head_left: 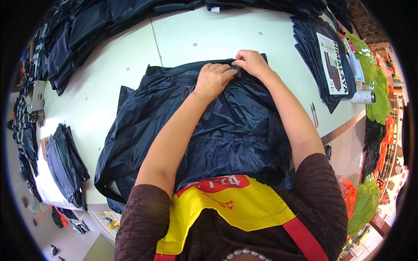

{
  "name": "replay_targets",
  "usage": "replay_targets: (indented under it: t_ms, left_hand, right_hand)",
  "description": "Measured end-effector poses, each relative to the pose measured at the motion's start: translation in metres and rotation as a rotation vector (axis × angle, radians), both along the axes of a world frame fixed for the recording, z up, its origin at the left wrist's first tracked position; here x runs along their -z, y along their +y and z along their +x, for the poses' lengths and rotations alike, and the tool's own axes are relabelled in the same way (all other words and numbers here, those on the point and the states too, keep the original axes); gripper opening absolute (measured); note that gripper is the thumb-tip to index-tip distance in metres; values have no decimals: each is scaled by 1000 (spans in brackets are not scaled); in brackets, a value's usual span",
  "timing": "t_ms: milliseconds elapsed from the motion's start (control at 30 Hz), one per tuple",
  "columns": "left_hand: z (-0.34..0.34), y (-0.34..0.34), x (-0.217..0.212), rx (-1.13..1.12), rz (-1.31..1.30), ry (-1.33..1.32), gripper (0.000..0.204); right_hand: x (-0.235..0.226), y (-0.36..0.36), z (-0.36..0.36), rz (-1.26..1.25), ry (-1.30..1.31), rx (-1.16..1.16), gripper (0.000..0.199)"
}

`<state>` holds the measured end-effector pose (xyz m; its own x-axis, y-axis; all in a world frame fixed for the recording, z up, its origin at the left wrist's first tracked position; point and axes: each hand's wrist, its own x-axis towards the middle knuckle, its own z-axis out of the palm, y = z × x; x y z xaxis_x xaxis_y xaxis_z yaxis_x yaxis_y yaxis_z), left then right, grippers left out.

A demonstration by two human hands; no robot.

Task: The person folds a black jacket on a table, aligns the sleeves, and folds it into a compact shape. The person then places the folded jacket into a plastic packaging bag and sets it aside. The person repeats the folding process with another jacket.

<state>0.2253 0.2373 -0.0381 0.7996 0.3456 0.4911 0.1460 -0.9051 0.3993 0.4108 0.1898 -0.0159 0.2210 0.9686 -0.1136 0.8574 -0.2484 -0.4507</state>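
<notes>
I have both hands at the far side of the dark cloth, which lies wrinkled across the middle of the worktop, with its near side close up to the apron. My right hand looks to be pinching a bit of the far edge between thumb and first finger. My left hand sits just beside it, a little nearer to me, its fingers bent and close together. The tips touch the cloth, but I cannot tell if they pinch it or just press it.

To do this bit well, I think I should hold the edge with one hand and smooth with the other, a little at a time. The cloth looks thin and slippery, so hard pulls could make it slide or bunch up.

There is a wide strip of worktop between the cloth and the back pile, so I have good room to reach ahead. On the right, a cutter lies near my forearm; beyond it are a stack with a white card and a cup. I should not swing my elbow there. On the left, only a slim gap parts the cloth from a small pile.
</notes>
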Motion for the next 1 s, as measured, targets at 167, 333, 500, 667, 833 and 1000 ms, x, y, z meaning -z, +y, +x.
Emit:
replay_targets:
  t_ms: [167, 333, 500, 667, 833, 1000]
  left_hand:
    - [16, 10, -9, -252, -160, 289, 19]
    - [37, 10, -15, -387, -114, 381, 18]
    - [39, 5, -25, -419, -62, 243, 13]
    - [59, -12, -12, -343, -226, 92, 10]
    - [73, -28, -11, -315, -133, 105, 10]
    - [80, -26, -2, -307, 40, 357, 10]
  right_hand:
    - [-42, 12, 6, -28, -50, -238, 18]
    - [-24, 24, 21, -127, 301, -136, 22]
    - [-21, -10, 56, 108, 376, -11, 26]
    - [-3, -48, 60, 207, -56, -35, 41]
    - [6, -51, 50, 152, -131, -13, 31]
    - [25, -45, 67, 284, -131, -125, 16]
